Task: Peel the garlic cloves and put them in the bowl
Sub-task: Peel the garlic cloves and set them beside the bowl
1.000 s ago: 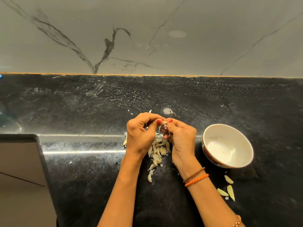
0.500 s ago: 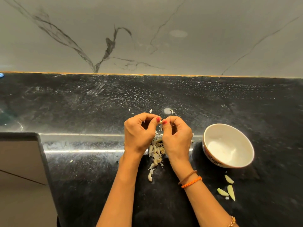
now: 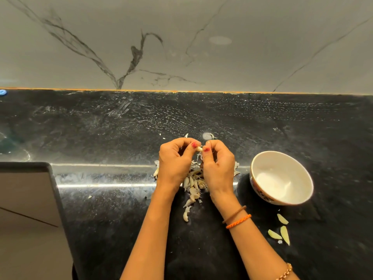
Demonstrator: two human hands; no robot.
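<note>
pale and small, a garlic clove (image 3: 199, 148) sits pinched between the two thumbs with red-painted nails, held above the bench; the left hand (image 3: 176, 160) has its fingers (image 3: 177, 142) curled in tight around the clove's left end, and the right hand (image 3: 219, 161) has its fingers (image 3: 219, 145) curled the same way around the right end, so both hands grip the one clove and nothing else that shows. a thin wisp of skin hangs from the clove between the thumbs. straight below the hands, on the black stone bench (image 3: 101, 229), lies a heap of garlic cloves and peelings (image 3: 193, 184), partly hidden by the wrists, trailing toward the near edge. two thread bands (image 3: 237, 218), one brown and one orange, circle the right wrist, and a beaded bracelet (image 3: 285, 272) sits further up that forearm. to the right of the hands, well apart from them, a white bowl (image 3: 262, 196) with a patterned outside stands upright on the bench; no cloves show inside it. near the bowl's front, three pale slivers (image 3: 281, 229) lie flat on the bench. at far left a grey panel with a dark rim (image 3: 55, 188) overlaps the bench edge. behind the bench rises a grey marbled wall (image 3: 201, 47) with dark veins
</note>
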